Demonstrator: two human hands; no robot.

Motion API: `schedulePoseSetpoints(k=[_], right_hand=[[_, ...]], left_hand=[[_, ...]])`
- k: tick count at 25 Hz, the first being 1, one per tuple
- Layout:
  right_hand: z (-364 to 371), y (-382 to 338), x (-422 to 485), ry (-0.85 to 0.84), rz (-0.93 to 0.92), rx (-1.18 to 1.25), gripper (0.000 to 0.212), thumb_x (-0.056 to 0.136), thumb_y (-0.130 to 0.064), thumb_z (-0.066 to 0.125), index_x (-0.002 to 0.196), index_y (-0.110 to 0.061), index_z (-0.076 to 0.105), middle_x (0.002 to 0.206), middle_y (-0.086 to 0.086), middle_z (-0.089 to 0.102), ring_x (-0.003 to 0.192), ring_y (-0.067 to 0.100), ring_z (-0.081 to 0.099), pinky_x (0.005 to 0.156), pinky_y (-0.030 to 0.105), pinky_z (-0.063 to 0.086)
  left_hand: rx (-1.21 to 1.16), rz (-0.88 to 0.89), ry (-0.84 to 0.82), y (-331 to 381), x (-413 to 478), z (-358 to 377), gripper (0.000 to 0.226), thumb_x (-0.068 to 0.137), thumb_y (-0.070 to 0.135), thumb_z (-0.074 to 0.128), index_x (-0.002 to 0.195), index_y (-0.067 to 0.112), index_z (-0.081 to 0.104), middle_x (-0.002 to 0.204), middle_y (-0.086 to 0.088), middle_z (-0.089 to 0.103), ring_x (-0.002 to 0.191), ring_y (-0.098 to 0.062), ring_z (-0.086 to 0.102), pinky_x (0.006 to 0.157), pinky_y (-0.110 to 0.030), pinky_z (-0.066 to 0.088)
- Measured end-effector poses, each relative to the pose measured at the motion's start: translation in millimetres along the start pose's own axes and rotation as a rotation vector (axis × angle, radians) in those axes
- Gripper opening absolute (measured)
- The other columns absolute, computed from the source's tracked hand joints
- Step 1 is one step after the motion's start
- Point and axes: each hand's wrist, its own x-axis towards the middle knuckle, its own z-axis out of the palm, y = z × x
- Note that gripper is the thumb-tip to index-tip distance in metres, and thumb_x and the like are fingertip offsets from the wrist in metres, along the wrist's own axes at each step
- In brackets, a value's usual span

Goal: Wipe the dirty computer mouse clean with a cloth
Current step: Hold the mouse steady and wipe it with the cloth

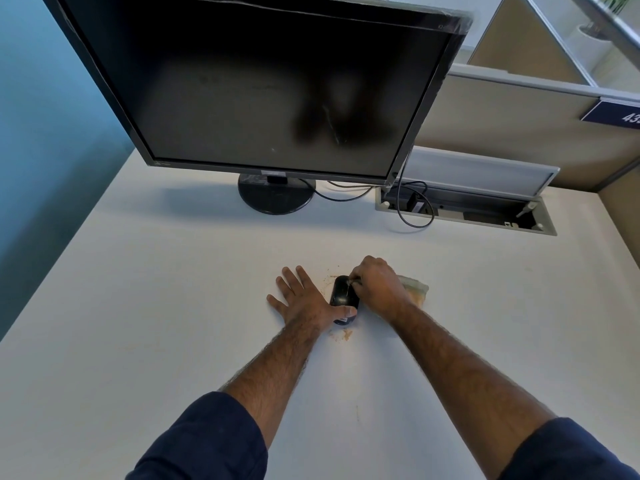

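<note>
Black mouse (341,296), long axis toward the monitor (263,81)

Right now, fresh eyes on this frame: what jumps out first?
The big dark monitor fills the top of the view, at the back of the white desk. Mid-desk, the black mouse sits between both hands: the left hand lies flat, thumb against it; the right hand holds a cloth at its side. Brown crumbs dot the desk around it.
</note>
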Motion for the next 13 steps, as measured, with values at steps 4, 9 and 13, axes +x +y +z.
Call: schedulePoseSetpoints(k=[4,9,13], right_hand=[[4,0,-17,0.021,-0.027,0.074,0.027,0.093,-0.012,0.057,0.111,-0.013,0.076,0.108,0.01,0.064,0.102,0.027,0.056,0.09,0.04,0.049],[4,4,-41,0.004,-0.134,0.131,0.021,0.095,-0.019,0.062,0.109,-0.017,0.078,0.104,0.004,0.063,0.099,0.021,0.054,0.085,0.037,0.048],[-11,12,-42,-0.102,-0.103,0.32,0.011,0.088,-0.024,0.072,0.093,-0.027,0.08,0.094,-0.008,0.067,0.089,0.008,0.06,0.081,0.035,0.054]], left_hand=[[-0.002,0.011,0.01,-1,1,0,0.159,0.055,0.089,0.07,0.155,0.012,-0.027,0.163,-0.015,-0.032,0.151,-0.034,-0.027,0.117,-0.063,-0.012],[-0.012,0.029,0.016,-1,1,1,0.158,0.057,0.088,0.07,0.155,0.012,-0.027,0.162,-0.015,-0.033,0.151,-0.034,-0.028,0.116,-0.063,-0.013],[-0.007,0.036,0.017,-2,0,1,0.158,0.057,0.087,0.07,0.155,0.012,-0.027,0.162,-0.015,-0.033,0.151,-0.035,-0.027,0.117,-0.064,-0.012]])
